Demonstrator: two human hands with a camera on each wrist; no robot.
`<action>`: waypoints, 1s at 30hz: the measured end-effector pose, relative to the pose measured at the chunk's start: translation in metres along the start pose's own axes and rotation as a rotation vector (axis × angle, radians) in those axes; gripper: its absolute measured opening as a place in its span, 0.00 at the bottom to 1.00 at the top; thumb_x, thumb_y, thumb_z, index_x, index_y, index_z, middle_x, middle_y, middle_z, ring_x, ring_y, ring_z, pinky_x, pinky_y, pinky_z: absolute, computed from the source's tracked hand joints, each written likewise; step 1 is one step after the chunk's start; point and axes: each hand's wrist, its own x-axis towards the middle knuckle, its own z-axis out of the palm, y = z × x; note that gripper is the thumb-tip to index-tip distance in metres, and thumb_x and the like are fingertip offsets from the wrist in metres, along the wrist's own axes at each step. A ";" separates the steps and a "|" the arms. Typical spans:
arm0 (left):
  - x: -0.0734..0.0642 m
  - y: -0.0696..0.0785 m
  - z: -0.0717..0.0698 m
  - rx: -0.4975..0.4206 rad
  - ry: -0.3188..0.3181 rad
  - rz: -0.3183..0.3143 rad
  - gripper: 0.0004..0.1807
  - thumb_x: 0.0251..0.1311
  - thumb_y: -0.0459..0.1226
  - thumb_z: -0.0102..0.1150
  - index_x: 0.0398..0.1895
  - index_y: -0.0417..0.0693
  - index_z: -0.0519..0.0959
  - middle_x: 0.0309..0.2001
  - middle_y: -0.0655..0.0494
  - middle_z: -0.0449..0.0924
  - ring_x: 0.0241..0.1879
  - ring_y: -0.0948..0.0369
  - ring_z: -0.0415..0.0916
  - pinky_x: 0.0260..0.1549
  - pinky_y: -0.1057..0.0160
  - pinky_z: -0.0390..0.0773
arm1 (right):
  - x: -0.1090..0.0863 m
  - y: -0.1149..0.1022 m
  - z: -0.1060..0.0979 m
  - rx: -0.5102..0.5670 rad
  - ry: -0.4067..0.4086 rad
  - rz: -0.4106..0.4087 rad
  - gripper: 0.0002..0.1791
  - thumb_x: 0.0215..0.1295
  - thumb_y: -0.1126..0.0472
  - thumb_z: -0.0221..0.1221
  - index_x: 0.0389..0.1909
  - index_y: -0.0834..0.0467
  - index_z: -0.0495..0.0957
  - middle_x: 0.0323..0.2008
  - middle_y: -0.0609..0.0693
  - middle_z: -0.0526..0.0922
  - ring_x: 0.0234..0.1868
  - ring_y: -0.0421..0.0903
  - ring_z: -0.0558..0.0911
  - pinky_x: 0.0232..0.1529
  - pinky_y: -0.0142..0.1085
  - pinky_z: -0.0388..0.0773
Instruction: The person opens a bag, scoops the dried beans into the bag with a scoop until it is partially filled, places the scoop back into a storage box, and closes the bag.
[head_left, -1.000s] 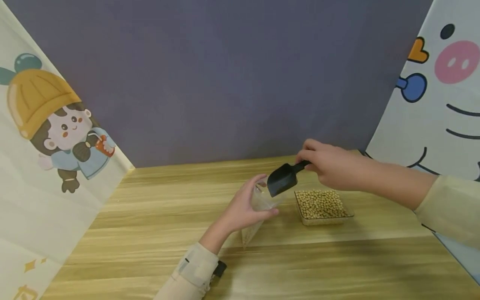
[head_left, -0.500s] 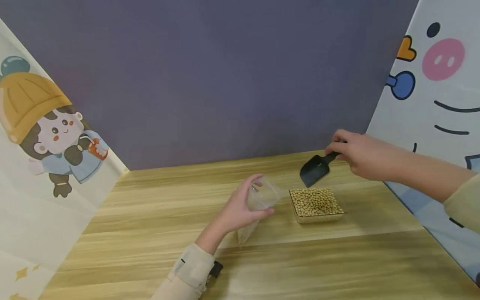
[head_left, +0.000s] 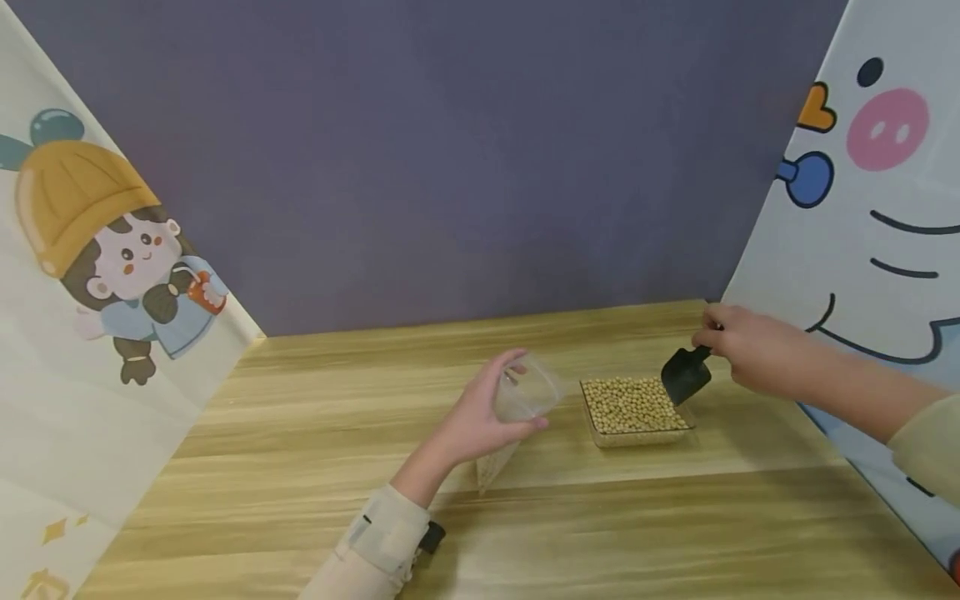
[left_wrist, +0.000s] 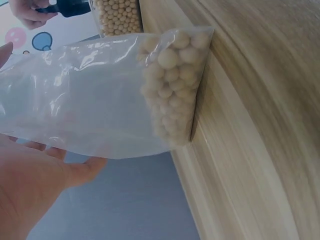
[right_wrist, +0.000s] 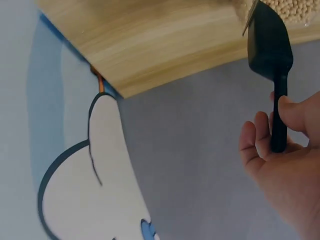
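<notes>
My left hand (head_left: pixel 480 412) curls round the mouth of a clear plastic bag (head_left: pixel 528 387), which stands upright on the table. In the left wrist view, soybeans (left_wrist: pixel 172 82) fill the bottom of that bag, and its upper part is bare. My right hand (head_left: pixel 757 350) grips the handle of a black scoop (head_left: pixel 686 377). The scoop's tip is at the right side of a clear rectangular container (head_left: pixel 641 439) heaped with soybeans (head_left: pixel 630 404). In the right wrist view, thumb and fingers pinch the scoop handle (right_wrist: pixel 280 115); the inside of its blade is turned away.
The wood-patterned table (head_left: pixel 337 400) carries the container to the right of the bag. A dark grey wall (head_left: pixel 465 158) closes off the back. Printed panels with cartoon figures stand at left (head_left: pixel 135 242) and right (head_left: pixel 885 200).
My right hand has drawn the scoop from the bag's mouth to the right, then lowered it to the container's right side. My left hand stays on the bag.
</notes>
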 end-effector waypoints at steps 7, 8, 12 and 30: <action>-0.001 -0.002 -0.003 0.001 0.009 -0.022 0.55 0.54 0.47 0.81 0.83 0.64 0.59 0.73 0.49 0.72 0.69 0.51 0.72 0.65 0.41 0.78 | 0.006 -0.012 0.012 0.043 -0.032 0.009 0.22 0.50 0.80 0.73 0.47 0.63 0.87 0.43 0.58 0.80 0.37 0.49 0.82 0.32 0.40 0.82; -0.001 -0.003 -0.004 -0.002 0.009 -0.022 0.55 0.54 0.47 0.81 0.83 0.64 0.59 0.74 0.49 0.72 0.69 0.52 0.72 0.65 0.41 0.79 | 0.006 -0.011 0.014 0.067 -0.044 0.020 0.20 0.52 0.79 0.72 0.47 0.62 0.87 0.42 0.57 0.80 0.37 0.48 0.82 0.32 0.39 0.82; -0.001 -0.005 -0.003 -0.012 0.014 -0.016 0.55 0.54 0.46 0.81 0.83 0.65 0.59 0.73 0.52 0.72 0.68 0.52 0.71 0.64 0.43 0.80 | 0.003 -0.002 0.021 0.168 -0.084 0.069 0.15 0.58 0.75 0.71 0.46 0.60 0.88 0.41 0.52 0.81 0.37 0.47 0.82 0.32 0.40 0.81; -0.005 -0.007 -0.005 -0.040 0.028 -0.009 0.54 0.55 0.47 0.80 0.83 0.61 0.59 0.73 0.48 0.71 0.68 0.52 0.71 0.59 0.46 0.83 | -0.013 0.007 0.068 0.532 -0.133 0.186 0.16 0.68 0.60 0.70 0.55 0.52 0.89 0.50 0.46 0.88 0.42 0.37 0.82 0.35 0.33 0.78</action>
